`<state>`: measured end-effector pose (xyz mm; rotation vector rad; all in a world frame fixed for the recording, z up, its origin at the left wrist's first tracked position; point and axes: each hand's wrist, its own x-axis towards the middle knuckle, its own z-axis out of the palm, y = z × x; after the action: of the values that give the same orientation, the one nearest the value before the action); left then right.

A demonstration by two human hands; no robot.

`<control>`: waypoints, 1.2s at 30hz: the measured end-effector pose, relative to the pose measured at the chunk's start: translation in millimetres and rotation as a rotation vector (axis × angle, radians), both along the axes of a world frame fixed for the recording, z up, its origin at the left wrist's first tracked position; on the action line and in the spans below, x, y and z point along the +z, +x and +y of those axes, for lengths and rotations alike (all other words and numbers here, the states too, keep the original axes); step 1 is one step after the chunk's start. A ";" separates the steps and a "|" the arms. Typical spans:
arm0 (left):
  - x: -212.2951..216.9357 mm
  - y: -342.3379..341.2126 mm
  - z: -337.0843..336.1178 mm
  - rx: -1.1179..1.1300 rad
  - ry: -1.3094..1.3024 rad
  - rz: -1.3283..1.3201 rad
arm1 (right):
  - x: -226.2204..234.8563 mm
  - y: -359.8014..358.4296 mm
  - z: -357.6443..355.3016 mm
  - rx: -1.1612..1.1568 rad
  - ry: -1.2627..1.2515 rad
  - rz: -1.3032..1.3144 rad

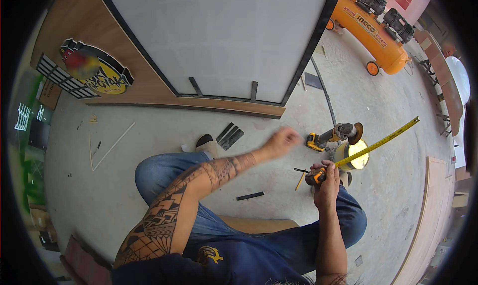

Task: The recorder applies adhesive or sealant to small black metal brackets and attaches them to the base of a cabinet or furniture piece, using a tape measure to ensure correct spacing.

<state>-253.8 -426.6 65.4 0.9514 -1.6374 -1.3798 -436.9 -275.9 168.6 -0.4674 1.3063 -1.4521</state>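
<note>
My right hand (326, 184) is closed around a black and orange tape measure (316, 176). Its yellow blade (383, 146) sticks out to the upper right, with the free end in the air. My left hand (283, 141) is raised over the floor in front of me, blurred by motion, so its fingers do not show clearly. To the right of it, a cordless angle grinder (341, 132) with a yellow battery and brown disc lies beside a cylinder with a bright yellow round face (359, 155). The tape blade crosses in front of that face.
A large framed panel (214, 41) with a wood-look border stands ahead. Dark flat pieces (230, 136) and a short black bar (250, 196) lie on the concrete floor. Pale thin strips (113, 146) are at left. An orange air compressor (371, 33) stands far right, wooden boards (423, 220) nearer.
</note>
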 end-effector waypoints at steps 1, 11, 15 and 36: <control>22.2 -25.3 32.4 -0.133 -0.023 0.025 | -4.4 -1.4 2.8 -0.015 0.002 0.001; 95.3 -13.4 76.8 -0.266 0.012 -0.214 | -5.5 27.0 3.3 0.225 0.090 -0.249; 70.9 119.3 -11.9 -0.415 0.184 -0.479 | -7.2 28.4 7.5 0.450 0.359 -0.018; 42.2 328.7 -141.2 0.158 -0.070 -1.066 | -18.5 21.6 6.5 0.703 0.420 0.403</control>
<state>74.8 -567.8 107.7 1.9124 -2.2381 -0.6800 -415.3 -269.4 150.1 -0.8555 1.5031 -0.4959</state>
